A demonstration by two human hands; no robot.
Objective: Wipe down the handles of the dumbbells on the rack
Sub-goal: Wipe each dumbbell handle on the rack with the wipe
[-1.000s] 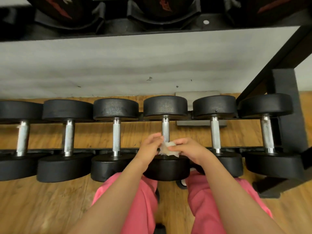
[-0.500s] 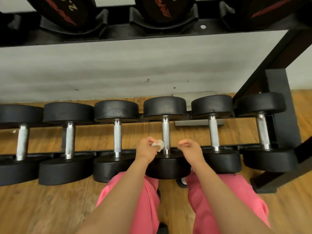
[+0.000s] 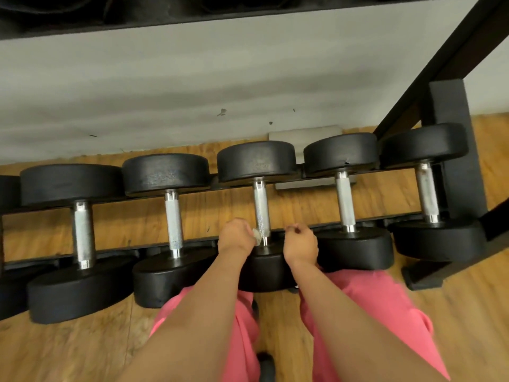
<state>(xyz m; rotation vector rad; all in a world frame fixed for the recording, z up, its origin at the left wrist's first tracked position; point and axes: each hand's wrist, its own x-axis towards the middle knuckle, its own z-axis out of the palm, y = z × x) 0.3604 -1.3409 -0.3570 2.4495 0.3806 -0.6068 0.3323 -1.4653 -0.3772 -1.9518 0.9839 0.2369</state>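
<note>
Dumbbells lie side by side on the rack, wall behind. A cloth sits between the left hand and the middle handle, the right hand opposite.

Mostly hidden: wipe; cropped: leftmost dumbbell.

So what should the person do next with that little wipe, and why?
Probably slide the left hand up the handle of the middle dumbbell: it holds the wipe at the handle's near end, and the shaft above is bare. The right hand is curled beside it, holding nothing.
</note>
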